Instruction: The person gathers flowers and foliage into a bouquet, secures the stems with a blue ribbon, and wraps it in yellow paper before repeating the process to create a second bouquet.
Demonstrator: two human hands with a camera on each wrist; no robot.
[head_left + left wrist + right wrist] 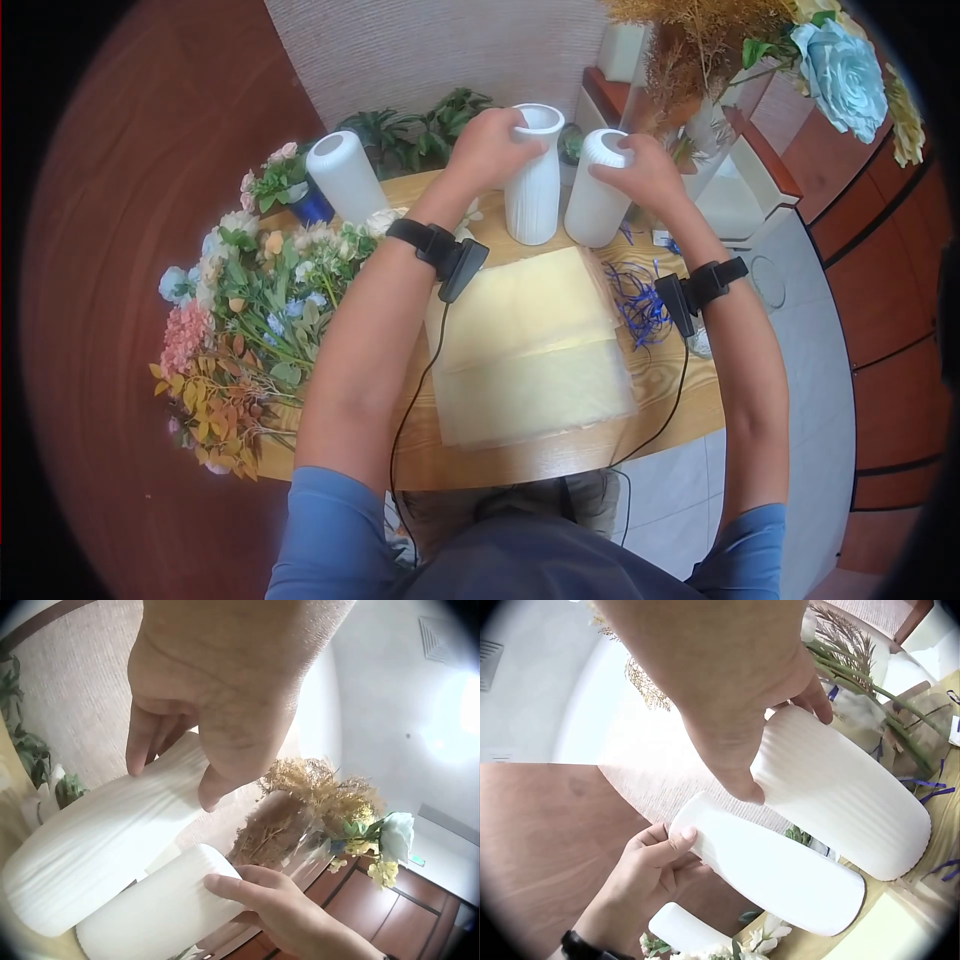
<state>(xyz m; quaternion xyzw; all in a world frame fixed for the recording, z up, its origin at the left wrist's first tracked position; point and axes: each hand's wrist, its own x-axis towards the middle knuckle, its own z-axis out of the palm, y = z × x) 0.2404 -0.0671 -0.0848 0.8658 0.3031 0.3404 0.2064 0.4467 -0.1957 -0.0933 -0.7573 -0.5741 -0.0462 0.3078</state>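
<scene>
My left hand [497,150] grips a tall white ribbed vase [533,195] near its flared rim, thumb on one side and fingers on the other. Just to its right, my right hand [643,176] holds a second white ribbed vase [597,205] by its narrower top. Both vases stand side by side at the back of the wooden table [500,465]. In the left wrist view the left thumb and fingers straddle the vase neck [176,769]. The right wrist view shows the right thumb and fingers around the shoulder of the other vase [840,787].
A third white vase [347,180] stands at the back left beside a blue pot [312,207]. Artificial flowers [250,320] cover the table's left side. Yellowish wrapping sheets [530,350] lie in front of me, with blue ribbon strips [643,305] to their right. Dried flowers [690,60] rise at back right.
</scene>
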